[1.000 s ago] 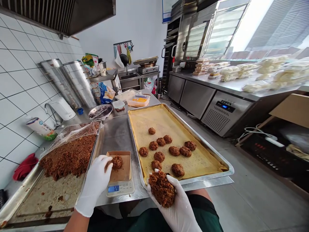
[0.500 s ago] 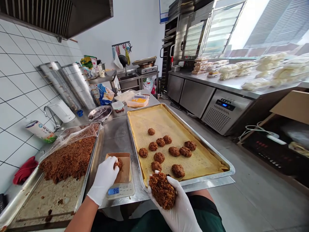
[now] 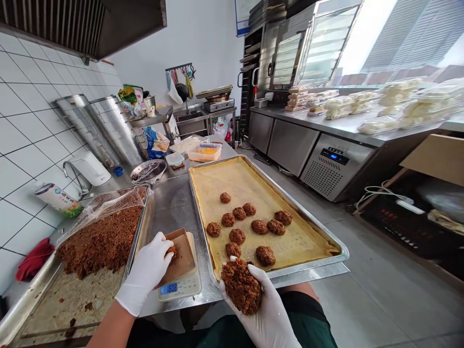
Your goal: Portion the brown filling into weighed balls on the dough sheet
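Note:
My left hand [image 3: 152, 261], in a white glove, has its fingers closed round a small brown lump [image 3: 174, 252] inside a brown paper box [image 3: 186, 261]. The box sits askew on a kitchen scale [image 3: 184, 286], whose display appears to read 180.8. My right hand [image 3: 266, 302], also gloved, grips a large lump of dark brown crumbly mixture [image 3: 242, 286] just in front of a baking tray [image 3: 343, 256]. Several rounded brown balls [image 3: 237, 236] lie on the tray's yellowish mesh mat [image 3: 224, 176].
To the left, a metal tray [image 3: 125, 278] holds a heap of the mixture [image 3: 97, 241] partly under plastic film [image 3: 108, 203]. A tap [image 3: 72, 174], a plastic box [image 3: 205, 152] and a film-covered bowl [image 3: 148, 171] stand behind. Packed clear containers [image 3: 339, 106] line the right counter [image 3: 311, 121].
The paper box has turned and shifted left on the scale with my left hand. The display went from about 94.6 to 180.8. My right hand still holds the large lump.

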Demonstrator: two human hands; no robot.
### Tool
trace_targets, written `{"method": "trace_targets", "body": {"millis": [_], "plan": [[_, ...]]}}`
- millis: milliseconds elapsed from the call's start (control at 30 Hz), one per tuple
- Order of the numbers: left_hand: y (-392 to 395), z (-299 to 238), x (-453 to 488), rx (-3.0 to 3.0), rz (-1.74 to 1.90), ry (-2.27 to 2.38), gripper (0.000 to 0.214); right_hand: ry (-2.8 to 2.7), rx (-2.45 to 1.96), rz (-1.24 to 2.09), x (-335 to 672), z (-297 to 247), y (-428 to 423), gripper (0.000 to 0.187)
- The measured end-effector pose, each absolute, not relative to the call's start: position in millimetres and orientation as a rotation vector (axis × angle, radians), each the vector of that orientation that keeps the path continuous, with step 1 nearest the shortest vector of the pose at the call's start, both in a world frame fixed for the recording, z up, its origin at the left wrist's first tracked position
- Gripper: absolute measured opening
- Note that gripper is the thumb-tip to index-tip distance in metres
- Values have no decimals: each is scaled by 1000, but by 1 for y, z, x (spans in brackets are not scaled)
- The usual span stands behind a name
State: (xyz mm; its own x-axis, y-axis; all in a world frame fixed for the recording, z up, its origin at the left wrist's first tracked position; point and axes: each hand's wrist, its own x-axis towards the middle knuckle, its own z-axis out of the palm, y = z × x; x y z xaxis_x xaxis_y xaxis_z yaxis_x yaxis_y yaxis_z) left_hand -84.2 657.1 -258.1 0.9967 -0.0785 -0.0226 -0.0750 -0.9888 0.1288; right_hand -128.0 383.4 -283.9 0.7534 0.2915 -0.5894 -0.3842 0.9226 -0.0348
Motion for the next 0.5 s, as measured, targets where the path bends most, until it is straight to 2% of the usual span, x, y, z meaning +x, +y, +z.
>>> {"method": "trace_targets", "body": {"millis": [167,500], "plan": [[656,-255,-81,2970,-88,-226,30,617,-170,361,-129,-280,384,29],[651,-259,-71,3054,-113,-230,18,599,-174,369,-130,-280,382,29]]}}
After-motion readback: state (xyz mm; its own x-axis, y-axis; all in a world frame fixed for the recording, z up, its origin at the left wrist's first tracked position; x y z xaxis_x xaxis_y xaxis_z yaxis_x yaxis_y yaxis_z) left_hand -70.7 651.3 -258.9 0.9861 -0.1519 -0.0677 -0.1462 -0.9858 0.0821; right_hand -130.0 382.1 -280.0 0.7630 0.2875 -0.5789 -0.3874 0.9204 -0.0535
